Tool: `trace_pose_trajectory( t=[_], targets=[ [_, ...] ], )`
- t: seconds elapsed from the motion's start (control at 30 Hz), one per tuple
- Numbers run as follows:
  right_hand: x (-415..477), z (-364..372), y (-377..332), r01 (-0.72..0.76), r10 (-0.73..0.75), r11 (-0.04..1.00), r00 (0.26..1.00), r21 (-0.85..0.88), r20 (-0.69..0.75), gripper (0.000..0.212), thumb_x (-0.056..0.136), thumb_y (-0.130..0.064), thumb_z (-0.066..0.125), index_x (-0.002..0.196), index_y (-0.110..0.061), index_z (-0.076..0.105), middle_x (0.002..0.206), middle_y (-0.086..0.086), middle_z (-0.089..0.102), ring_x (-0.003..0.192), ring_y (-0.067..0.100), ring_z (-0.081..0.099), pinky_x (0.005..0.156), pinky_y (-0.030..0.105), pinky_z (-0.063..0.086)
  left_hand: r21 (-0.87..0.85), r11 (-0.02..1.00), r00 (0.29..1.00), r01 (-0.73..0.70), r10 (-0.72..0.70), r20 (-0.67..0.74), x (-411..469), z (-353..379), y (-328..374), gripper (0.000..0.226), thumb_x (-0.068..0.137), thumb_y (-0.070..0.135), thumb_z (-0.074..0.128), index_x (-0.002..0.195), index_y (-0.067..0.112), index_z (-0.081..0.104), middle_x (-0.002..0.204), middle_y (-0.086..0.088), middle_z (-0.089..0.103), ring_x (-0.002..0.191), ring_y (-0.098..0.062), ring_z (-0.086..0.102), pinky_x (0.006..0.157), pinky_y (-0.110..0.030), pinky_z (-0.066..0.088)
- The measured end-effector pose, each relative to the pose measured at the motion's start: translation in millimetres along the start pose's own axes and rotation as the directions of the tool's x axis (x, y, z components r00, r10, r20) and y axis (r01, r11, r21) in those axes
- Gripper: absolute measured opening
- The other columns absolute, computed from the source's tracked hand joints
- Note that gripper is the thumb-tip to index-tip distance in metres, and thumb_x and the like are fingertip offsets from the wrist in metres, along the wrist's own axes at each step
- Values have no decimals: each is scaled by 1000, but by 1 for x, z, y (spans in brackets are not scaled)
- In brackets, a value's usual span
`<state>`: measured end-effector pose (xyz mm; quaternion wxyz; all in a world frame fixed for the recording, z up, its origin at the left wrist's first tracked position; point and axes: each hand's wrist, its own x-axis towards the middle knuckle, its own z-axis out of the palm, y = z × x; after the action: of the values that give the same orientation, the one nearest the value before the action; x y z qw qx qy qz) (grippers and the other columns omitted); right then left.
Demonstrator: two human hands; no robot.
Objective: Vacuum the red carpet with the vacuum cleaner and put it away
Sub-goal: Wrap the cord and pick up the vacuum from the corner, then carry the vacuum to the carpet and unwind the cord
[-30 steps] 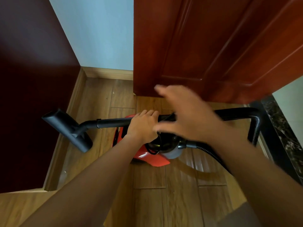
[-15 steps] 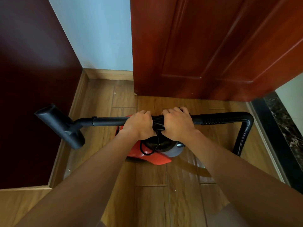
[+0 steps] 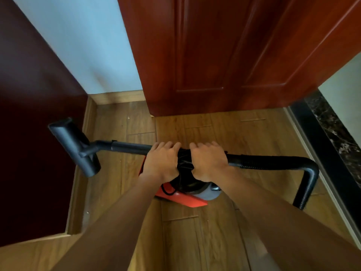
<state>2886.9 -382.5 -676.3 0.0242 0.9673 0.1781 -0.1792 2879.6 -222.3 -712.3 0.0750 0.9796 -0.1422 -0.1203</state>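
Note:
A red and grey vacuum cleaner body (image 3: 183, 199) sits on the wooden floor, mostly hidden under my hands. Its black wand (image 3: 127, 146) lies level above it and ends at the left in a black floor nozzle (image 3: 75, 146) near the dark wall. A ribbed black hose (image 3: 273, 162) runs right, then bends down. My left hand (image 3: 161, 162) grips the wand. My right hand (image 3: 208, 163) grips the wand beside it, with a bundle of black cord (image 3: 184, 161) between the two. No red carpet is in view.
A red-brown wooden door (image 3: 224, 55) stands just behind the vacuum cleaner. A dark maroon panel (image 3: 33, 124) closes off the left side, with a pale blue wall (image 3: 82, 42) in the corner. A black marble threshold (image 3: 328, 137) runs along the right.
My right hand came down from above and closed on the wand beside my left hand. The wand and nozzle shifted slightly. The hose bend moved a little right.

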Motion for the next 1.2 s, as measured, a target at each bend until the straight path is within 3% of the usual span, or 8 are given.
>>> trace_pose_trajectory(
  t=[0.17,0.4,0.73,1.03,1.2],
  targets=[
    [-45,-35,31,-64,69,996,994,54,-82,54,66,-37,78,111,-21,53,100,-2,65,99,22,61,95,37,36,-34,999,996,-34,37,82,-8,-56,46,48,75,24,68,119,27,50,111,3,61,109,-24,58,98,-39,42],
    [-148,-109,71,-256,267,947,963,193,-35,50,66,-36,75,107,-19,52,100,2,65,95,25,62,93,38,42,167,953,958,-254,225,177,-23,-163,136,50,72,28,69,119,23,50,114,1,63,111,-27,59,103,-40,41],
    [-311,-260,96,-505,527,805,850,310,16,55,71,-30,74,119,-16,50,109,7,63,102,28,60,98,38,40,213,820,826,-531,446,345,-70,-342,268,57,77,28,72,129,21,48,121,1,61,118,-25,56,106,-41,41],
    [-427,-346,31,-744,749,601,652,291,119,54,74,-32,71,121,-15,49,111,9,63,103,30,60,97,40,40,155,608,611,-779,679,406,-148,-429,309,60,79,32,71,134,25,47,127,3,60,121,-22,54,105,-37,41],
    [-485,-376,-44,-854,841,451,504,258,199,59,73,-33,72,123,-13,49,112,11,62,104,31,59,97,42,40,74,448,435,-891,794,425,-213,-455,303,65,80,30,72,139,23,45,133,2,58,125,-22,52,105,-35,40]
  ],
)
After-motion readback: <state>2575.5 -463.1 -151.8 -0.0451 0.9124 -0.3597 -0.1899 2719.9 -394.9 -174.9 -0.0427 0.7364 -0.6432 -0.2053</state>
